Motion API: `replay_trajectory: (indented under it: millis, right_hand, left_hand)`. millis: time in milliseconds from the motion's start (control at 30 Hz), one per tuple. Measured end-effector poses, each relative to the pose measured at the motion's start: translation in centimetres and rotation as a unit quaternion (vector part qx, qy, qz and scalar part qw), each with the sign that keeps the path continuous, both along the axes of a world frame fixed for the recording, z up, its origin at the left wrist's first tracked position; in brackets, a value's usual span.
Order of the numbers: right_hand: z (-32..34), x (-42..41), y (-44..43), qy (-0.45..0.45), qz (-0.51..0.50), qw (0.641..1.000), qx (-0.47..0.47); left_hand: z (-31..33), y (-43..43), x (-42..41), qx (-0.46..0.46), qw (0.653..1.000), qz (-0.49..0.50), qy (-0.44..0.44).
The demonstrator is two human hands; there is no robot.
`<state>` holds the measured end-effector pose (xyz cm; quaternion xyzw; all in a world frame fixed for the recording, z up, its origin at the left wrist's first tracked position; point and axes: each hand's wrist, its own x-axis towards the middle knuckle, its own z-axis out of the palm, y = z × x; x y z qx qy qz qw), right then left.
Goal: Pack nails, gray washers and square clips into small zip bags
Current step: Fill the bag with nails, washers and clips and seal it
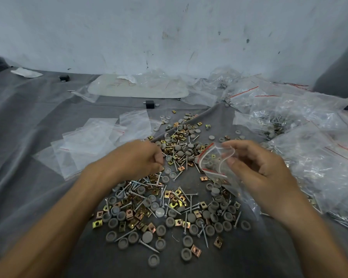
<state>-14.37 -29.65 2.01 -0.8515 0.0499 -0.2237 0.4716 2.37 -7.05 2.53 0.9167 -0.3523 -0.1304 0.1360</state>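
Two hands are working over the desk (28, 117), which is lying under a gray cloth. We are holding a small zip bag (213, 164) in our right hand (257, 169), with thumb and fingers pinching its red-lined mouth so that it is gaping toward the left. A few gray pieces and one brass clip are showing through the plastic. Our left hand (143, 157) is hovering just over the far part of the heap with its fingers curling tightly together. We cannot tell whether it is pinching anything. Nails (190, 201), gray washers (113, 223) and square clips (97, 224) are lying mixed in a loose heap between and below our wrists. Empty bags (92, 141) are lying flat just left of the heap, and filled bags (309, 141) are piling up on the right. A white tray (139, 88) is sitting near the wall (169, 27).
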Motion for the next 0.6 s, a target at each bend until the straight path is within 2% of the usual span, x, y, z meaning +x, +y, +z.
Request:
replay_trajectory:
  millis: [367,600]
  right_hand:
    - [1.8,-1.4,-0.4,-0.026,0.093,0.982,0.163]
    - [2.3,-1.8,-0.4,-0.042,0.113,0.975,0.186]
  left_hand:
    - [1.1,1.3,0.0,0.136,0.990,-0.008,0.031]
    - [0.7,0.8,-0.1,0.140,0.989,-0.032,0.033]
